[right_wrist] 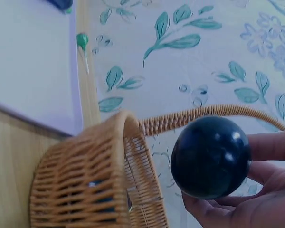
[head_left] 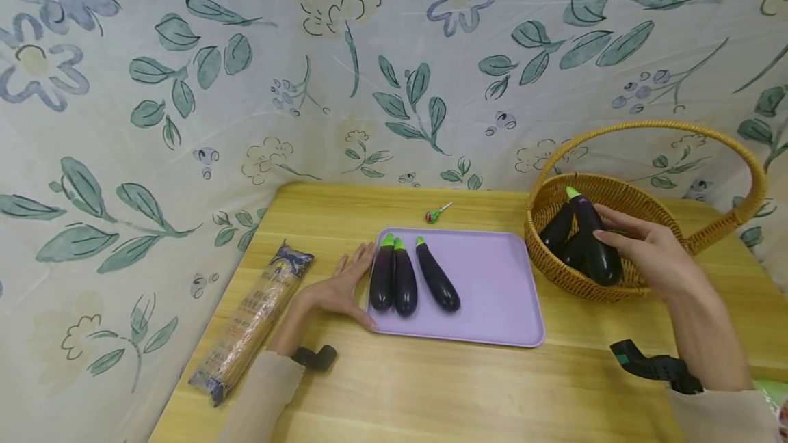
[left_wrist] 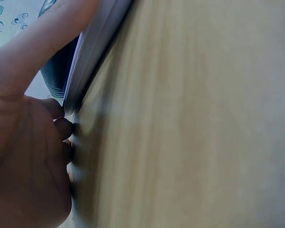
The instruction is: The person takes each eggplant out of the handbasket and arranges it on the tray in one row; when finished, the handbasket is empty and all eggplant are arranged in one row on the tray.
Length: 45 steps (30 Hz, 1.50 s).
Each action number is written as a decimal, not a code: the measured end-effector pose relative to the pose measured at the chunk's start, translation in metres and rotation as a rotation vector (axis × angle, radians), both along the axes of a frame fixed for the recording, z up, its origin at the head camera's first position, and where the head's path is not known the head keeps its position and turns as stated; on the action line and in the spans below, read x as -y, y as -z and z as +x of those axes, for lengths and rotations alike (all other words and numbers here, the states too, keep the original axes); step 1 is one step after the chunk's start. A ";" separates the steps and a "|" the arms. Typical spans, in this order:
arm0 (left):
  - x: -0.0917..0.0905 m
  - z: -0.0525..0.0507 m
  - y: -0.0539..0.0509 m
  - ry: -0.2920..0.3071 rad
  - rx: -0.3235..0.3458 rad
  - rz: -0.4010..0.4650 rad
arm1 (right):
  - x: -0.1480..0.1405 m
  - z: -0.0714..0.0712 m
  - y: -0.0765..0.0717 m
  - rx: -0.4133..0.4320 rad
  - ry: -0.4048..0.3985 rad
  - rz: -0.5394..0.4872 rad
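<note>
An eggplant (head_left: pixel 594 241) with a green cap is held by my right hand (head_left: pixel 652 255), thumb on one side and fingers on the other, above the wicker basket (head_left: pixel 572 284). The right wrist view shows the rounded dark end of this eggplant (right_wrist: pixel 211 156) between thumb and fingers. More eggplants (head_left: pixel 556 227) lie inside the basket beneath it. On the lilac tray (head_left: pixel 492 286) rest three eggplants, two side by side (head_left: pixel 405 282) and one slanted (head_left: pixel 438 279). My left hand (head_left: pixel 338 290), fingers spread, touches the tray's left edge; its thumb is at the front left corner.
A long clear packet of what look like dry noodles (head_left: pixel 252 327) lies left of my left arm. Behind the tray is a small wrapped lollipop (head_left: pixel 437 212). The basket's tall handle (head_left: pixel 652 125) arches over its opening. A flower-patterned cloth (head_left: pixel 394 53) hangs behind the wooden table (head_left: pixel 431 388).
</note>
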<state>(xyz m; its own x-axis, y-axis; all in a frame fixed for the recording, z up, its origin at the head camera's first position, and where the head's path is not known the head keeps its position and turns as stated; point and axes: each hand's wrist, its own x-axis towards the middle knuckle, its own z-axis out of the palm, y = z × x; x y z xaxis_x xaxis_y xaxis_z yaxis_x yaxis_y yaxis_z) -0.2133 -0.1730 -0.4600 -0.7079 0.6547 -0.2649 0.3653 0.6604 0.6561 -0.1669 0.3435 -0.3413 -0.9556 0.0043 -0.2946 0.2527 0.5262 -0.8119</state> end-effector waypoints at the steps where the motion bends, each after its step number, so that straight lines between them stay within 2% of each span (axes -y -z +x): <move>1: 0.000 0.000 0.000 -0.001 0.001 0.000 | 0.003 0.002 0.000 -0.005 -0.021 -0.004; 9: 0.000 0.001 -0.002 -0.004 0.007 -0.013 | 0.035 0.012 -0.001 -0.008 -0.128 -0.100; 14: -0.001 0.001 -0.004 -0.004 0.008 -0.031 | 0.070 0.010 0.002 -0.010 -0.170 -0.089; 21: -0.001 0.002 -0.006 -0.004 0.006 -0.028 | 0.121 -0.003 0.029 -0.007 -0.230 -0.162; 26: -0.001 0.002 -0.005 -0.004 0.006 -0.031 | 0.147 -0.014 0.051 0.001 -0.240 -0.206; 31: -0.001 0.001 -0.005 -0.006 0.001 -0.039 | 0.164 -0.022 0.067 0.013 -0.230 -0.203; 36: -0.002 0.001 -0.005 -0.004 -0.003 -0.046 | 0.174 -0.024 0.074 0.020 -0.227 -0.193; 45: -0.002 0.001 -0.005 -0.002 -0.003 -0.045 | 0.189 -0.023 0.078 0.044 -0.218 -0.191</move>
